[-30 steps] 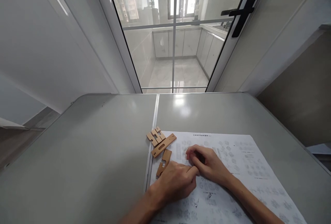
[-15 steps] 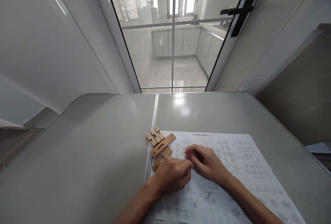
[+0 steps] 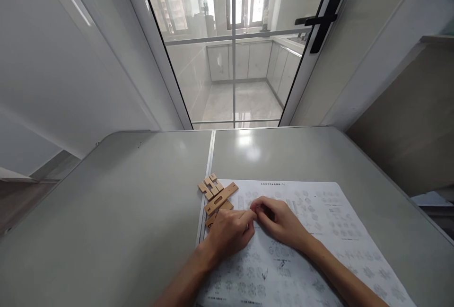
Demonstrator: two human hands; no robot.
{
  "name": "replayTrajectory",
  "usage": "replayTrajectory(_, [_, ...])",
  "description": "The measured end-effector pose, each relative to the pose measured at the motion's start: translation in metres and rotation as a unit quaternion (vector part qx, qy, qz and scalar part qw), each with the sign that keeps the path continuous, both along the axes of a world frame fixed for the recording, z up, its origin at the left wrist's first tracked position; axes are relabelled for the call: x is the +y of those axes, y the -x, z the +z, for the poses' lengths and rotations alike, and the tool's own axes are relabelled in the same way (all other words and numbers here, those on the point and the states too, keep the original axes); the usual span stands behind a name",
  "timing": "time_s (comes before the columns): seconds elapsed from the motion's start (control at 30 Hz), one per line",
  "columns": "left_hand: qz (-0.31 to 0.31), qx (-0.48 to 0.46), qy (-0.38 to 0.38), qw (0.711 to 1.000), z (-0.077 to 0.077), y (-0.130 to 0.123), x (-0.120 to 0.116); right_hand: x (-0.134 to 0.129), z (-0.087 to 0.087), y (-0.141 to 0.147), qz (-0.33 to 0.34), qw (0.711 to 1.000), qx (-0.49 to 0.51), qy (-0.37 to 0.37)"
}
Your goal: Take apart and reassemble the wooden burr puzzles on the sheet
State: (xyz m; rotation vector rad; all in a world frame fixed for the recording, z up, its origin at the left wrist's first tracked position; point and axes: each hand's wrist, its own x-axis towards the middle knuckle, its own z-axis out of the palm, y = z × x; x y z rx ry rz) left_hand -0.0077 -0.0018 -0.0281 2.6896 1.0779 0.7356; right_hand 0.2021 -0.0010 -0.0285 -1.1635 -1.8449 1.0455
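Note:
Flat wooden puzzle pieces lie at the upper left corner of a printed paper sheet (image 3: 336, 207). Among them are a long piece (image 3: 221, 198) with a slot and some notched lighter pieces (image 3: 211, 187). My left hand (image 3: 232, 231) is closed over the sheet, next to the pieces, and partly covers the nearest ones. My right hand (image 3: 280, 219) curls with its fingertips pressed together, touching or nearly touching the left fingers. Whatever either hand pinches is hidden or too small to name.
The grey table (image 3: 142, 203) has a metal seam (image 3: 211, 151) running front to back beside the sheet. Beyond its far edge stands a glass door with a black handle (image 3: 324, 22). White panels rise at the left.
My left hand has shifted slightly left relative to the pieces and covers more of the nearest ones. The whole view has moved a little; the right hand keeps its curled pose.

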Motion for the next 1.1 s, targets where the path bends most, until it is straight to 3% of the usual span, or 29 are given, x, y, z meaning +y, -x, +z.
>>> replayTrajectory(1.1, [-0.002, 0.006, 0.025, 1.000, 0.0004, 0.0017, 0.0021, 0.0027, -0.0031, 0.0036, -0.002, 1.000, 0.007, -0.013])
